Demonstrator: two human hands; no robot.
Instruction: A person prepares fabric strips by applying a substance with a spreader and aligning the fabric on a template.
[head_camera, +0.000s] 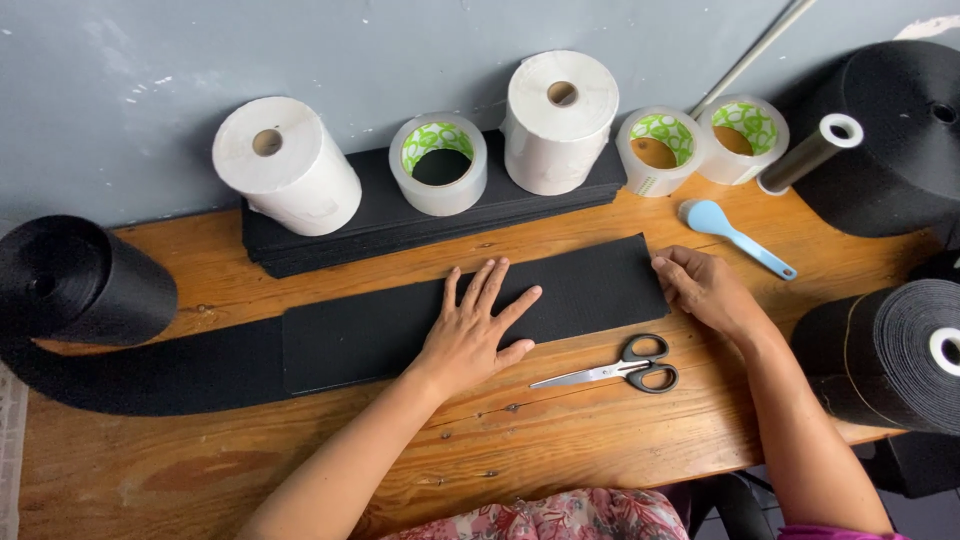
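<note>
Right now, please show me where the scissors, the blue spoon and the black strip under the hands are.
scissors (612, 371): head view, on the blades near the pivot.
blue spoon (703, 215): head view, on its bowl.
black strip (590, 285): head view, on bare surface between the hands.
</note>
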